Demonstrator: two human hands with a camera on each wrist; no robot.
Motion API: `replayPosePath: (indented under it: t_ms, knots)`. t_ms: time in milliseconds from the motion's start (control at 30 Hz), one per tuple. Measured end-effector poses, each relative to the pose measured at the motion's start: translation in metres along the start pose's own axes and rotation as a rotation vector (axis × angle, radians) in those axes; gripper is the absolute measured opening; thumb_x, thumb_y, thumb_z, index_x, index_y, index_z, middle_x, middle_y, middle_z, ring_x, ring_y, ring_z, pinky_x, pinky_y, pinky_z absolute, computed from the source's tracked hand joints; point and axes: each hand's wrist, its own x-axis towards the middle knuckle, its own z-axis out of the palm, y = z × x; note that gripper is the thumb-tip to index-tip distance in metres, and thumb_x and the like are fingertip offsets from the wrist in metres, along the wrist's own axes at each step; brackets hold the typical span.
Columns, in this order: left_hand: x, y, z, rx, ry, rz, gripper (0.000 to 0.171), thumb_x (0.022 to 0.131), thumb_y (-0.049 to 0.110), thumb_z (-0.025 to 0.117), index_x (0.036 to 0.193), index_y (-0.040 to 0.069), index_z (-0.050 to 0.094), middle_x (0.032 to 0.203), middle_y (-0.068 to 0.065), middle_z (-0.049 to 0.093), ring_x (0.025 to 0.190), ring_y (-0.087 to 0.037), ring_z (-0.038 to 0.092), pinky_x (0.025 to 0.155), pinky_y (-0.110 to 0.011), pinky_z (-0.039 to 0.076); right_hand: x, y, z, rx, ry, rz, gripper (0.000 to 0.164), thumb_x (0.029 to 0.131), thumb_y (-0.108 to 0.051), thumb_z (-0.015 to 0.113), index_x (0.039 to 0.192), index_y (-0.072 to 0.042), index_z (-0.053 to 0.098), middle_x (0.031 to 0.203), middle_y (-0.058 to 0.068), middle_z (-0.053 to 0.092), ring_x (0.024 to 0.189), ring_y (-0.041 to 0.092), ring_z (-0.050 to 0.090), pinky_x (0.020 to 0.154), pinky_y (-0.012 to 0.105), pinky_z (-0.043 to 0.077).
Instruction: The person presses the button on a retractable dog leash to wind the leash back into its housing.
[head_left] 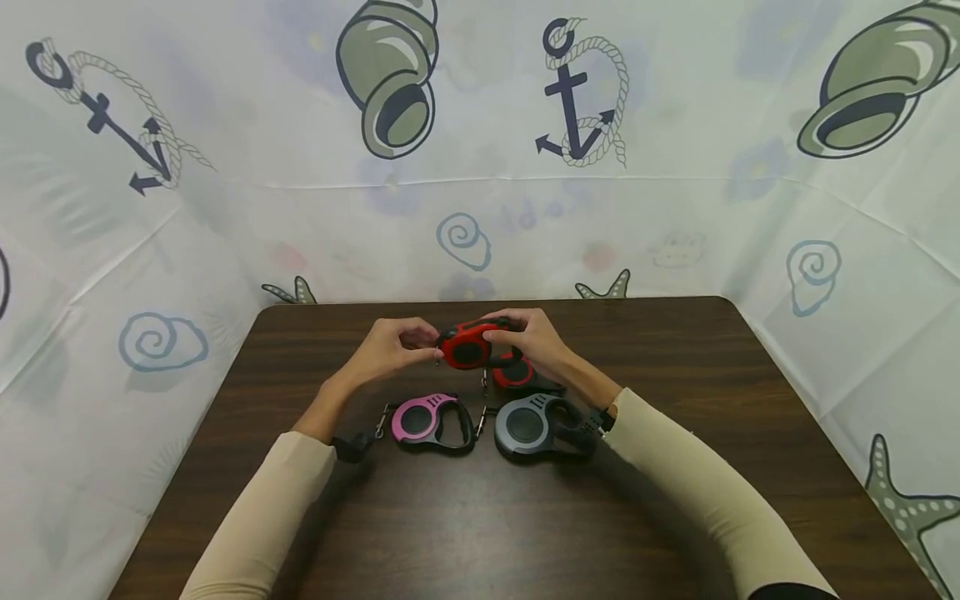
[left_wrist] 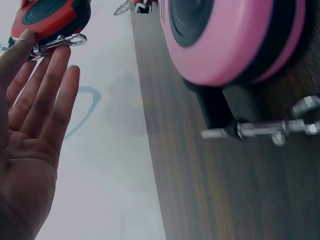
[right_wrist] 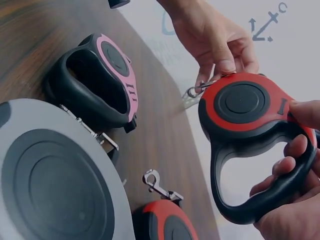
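A red and black retractable dog leash (head_left: 467, 346) is held up above the table. My right hand (head_left: 536, 337) grips its black handle, fingers curled through the loop as the right wrist view shows. At the other end my left hand (head_left: 397, 346) pinches the metal snap hook (left_wrist: 60, 42) between thumb and fingers. Three more leashes lie below on the table: a pink one (head_left: 415, 419), a grey one (head_left: 525, 425) and a second red one (head_left: 516, 372), partly hidden behind the held leash and right hand.
The dark wooden table (head_left: 480, 525) carries the leashes near its middle. A snap hook (right_wrist: 157, 182) sticks out from the second red leash, and another (left_wrist: 277, 127) from the pink one. Patterned white cloth (head_left: 480, 92) hangs behind and at both sides.
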Motion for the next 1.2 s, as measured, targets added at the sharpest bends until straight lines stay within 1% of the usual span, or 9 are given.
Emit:
replayPosePath:
  t_ms: [67,167,267,400,500,633,833,1067,1200]
  knots:
    - [-0.002,-0.002,-0.003,-0.017,0.003,-0.025,0.026,0.088,0.013,0.088,0.11,0.005,0.077,0.1,-0.009,0.08,0.089,-0.022,0.079,0.079,-0.024,0.061,0.004,0.001,0.003,-0.015,0.011,0.009,0.038,0.097,-0.005,0.074,0.133,0.004,0.069,0.118,0.015,0.075,0.101,0.021,0.066,0.099,0.055,0.054]
    - [-0.005,-0.006,-0.009,-0.047,0.009,-0.058,0.028,0.088,0.01,0.088,0.111,0.004,0.076,0.101,-0.012,0.08,0.089,-0.023,0.079,0.078,-0.025,0.061,0.012,0.002,0.009,-0.041,0.018,0.017,0.037,0.097,-0.005,0.075,0.132,0.004,0.07,0.113,0.01,0.077,0.098,0.019,0.063,0.093,0.042,0.051]
    - [-0.009,-0.011,-0.015,-0.105,0.003,-0.091,0.03,0.088,0.007,0.087,0.114,0.001,0.074,0.104,-0.016,0.079,0.088,-0.024,0.08,0.079,-0.034,0.063,0.021,0.004,0.016,-0.051,0.014,0.025,0.035,0.097,-0.006,0.075,0.13,0.005,0.07,0.111,0.008,0.077,0.101,0.019,0.063,0.09,0.034,0.049]
    - [-0.014,-0.019,-0.022,-0.18,-0.01,-0.153,0.037,0.089,0.004,0.086,0.121,-0.003,0.07,0.109,-0.022,0.076,0.088,-0.026,0.08,0.081,-0.051,0.062,0.032,0.01,0.025,-0.044,0.0,0.041,0.033,0.099,-0.005,0.073,0.13,0.006,0.07,0.113,0.01,0.075,0.099,0.021,0.057,0.087,0.033,0.044]
    - [-0.018,-0.025,-0.027,-0.2,-0.008,-0.208,0.041,0.089,0.004,0.086,0.125,-0.005,0.069,0.111,-0.024,0.074,0.089,-0.024,0.079,0.083,-0.056,0.06,0.038,0.015,0.032,-0.037,-0.007,0.063,0.033,0.099,-0.006,0.073,0.13,0.005,0.07,0.114,0.012,0.074,0.096,0.021,0.052,0.085,0.035,0.04]
    - [-0.022,-0.034,-0.032,-0.209,-0.013,-0.258,0.041,0.089,0.004,0.085,0.126,-0.007,0.069,0.111,-0.025,0.074,0.09,-0.024,0.079,0.084,-0.055,0.059,0.045,0.021,0.041,-0.023,-0.005,0.105,0.034,0.1,-0.008,0.074,0.131,0.004,0.07,0.117,0.013,0.073,0.098,0.02,0.052,0.085,0.033,0.04]
    - [-0.026,-0.046,-0.035,-0.2,-0.053,-0.319,0.039,0.09,0.004,0.085,0.124,-0.007,0.07,0.109,-0.023,0.073,0.091,-0.026,0.079,0.084,-0.052,0.06,0.049,0.031,0.049,-0.036,-0.007,0.166,0.034,0.101,-0.012,0.074,0.132,0.001,0.071,0.118,0.011,0.07,0.089,0.019,0.051,0.077,0.03,0.042]
    - [-0.029,-0.053,-0.033,-0.208,-0.09,-0.401,0.038,0.091,0.0,0.082,0.125,-0.008,0.068,0.109,-0.02,0.071,0.092,-0.027,0.078,0.082,-0.045,0.062,0.051,0.04,0.054,-0.06,-0.024,0.223,0.038,0.101,-0.013,0.073,0.136,0.002,0.068,0.126,0.015,0.069,0.092,0.022,0.052,0.079,0.032,0.043]
    - [-0.031,-0.057,-0.03,-0.216,-0.115,-0.425,0.038,0.091,-0.001,0.081,0.126,-0.01,0.067,0.11,-0.021,0.07,0.092,-0.028,0.078,0.082,-0.043,0.063,0.05,0.045,0.056,-0.069,-0.03,0.248,0.039,0.101,-0.012,0.073,0.137,0.002,0.067,0.122,0.012,0.067,0.086,0.023,0.051,0.076,0.032,0.043]
